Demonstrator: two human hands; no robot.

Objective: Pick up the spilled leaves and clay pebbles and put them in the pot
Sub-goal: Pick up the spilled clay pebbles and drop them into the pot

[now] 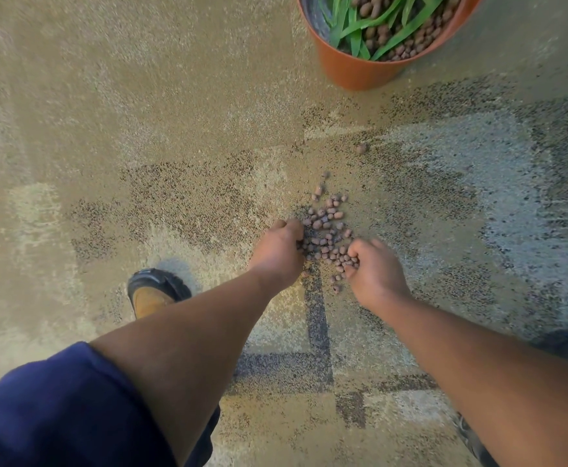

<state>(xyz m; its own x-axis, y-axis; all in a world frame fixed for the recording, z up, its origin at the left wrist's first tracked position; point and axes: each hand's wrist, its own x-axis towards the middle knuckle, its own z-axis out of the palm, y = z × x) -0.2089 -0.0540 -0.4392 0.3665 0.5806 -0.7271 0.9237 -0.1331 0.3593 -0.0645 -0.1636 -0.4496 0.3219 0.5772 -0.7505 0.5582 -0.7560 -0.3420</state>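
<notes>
Clay pebbles [326, 230] lie heaped on the carpet [141, 129] between both hands. Left hand [277, 254] curls into the heap; right hand [375, 271] grasps pebbles. Pot [360, 67] stands well apart.

Bare forearms, navy sleeve, tan shoe

Navy sleeve [50, 409] at seven o'clock on the left arm; tan shoe [156, 291] with black toe cap at eight o'clock.

Setting: carpeted indoor room, home or office not distinguishable. Evidence: short-pile carpet [174, 129], tan with grey and dark angular patterning, covering the whole floor; terracotta-coloured plastic plant pot [353, 67] standing directly on it; shoe [156, 293] of a person standing on the carpet.
</notes>
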